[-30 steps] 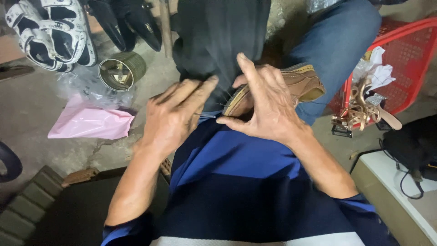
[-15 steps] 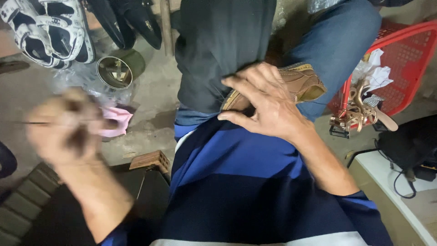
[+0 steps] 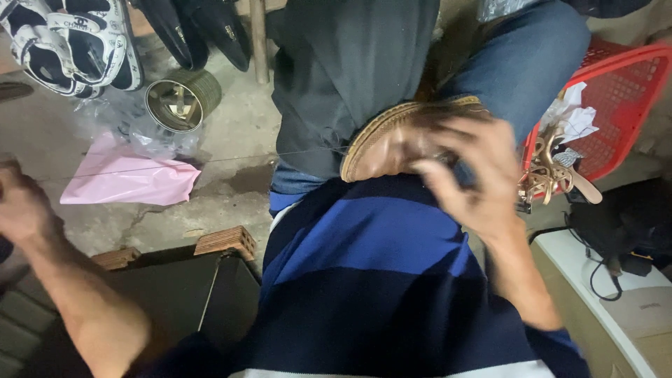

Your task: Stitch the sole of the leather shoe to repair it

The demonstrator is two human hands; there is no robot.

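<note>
Right hand (image 3: 465,171) clamps a brown leather shoe (image 3: 392,140) sole-edge up against the lap, fingers spread over the upper; motion-blurred, but the grip reads as a brace so the shoe doesn't shift under tension. Left hand (image 3: 17,203) is out at the far left frame edge, closed around something; can't tell exactly what, too blurred and partly cut off. A thin thread (image 3: 210,161) runs taut from that hand across to the shoe's welt, so the wide arm spread looks like it's there to draw the stitch tight. Shoe sits on dark cloth over the knee, just above the blue striped shirt. On the concrete floor (image 3: 231,126): pink plastic bag (image 3: 129,182) under the thread line, an open round tin (image 3: 180,101) beside crumpled clear plastic, black-and-white sandals (image 3: 70,42) top left. Red plastic basket (image 3: 616,105) to the right holds paper scraps and a tan strappy sandal (image 3: 553,178), near the right hand's reach.
</note>
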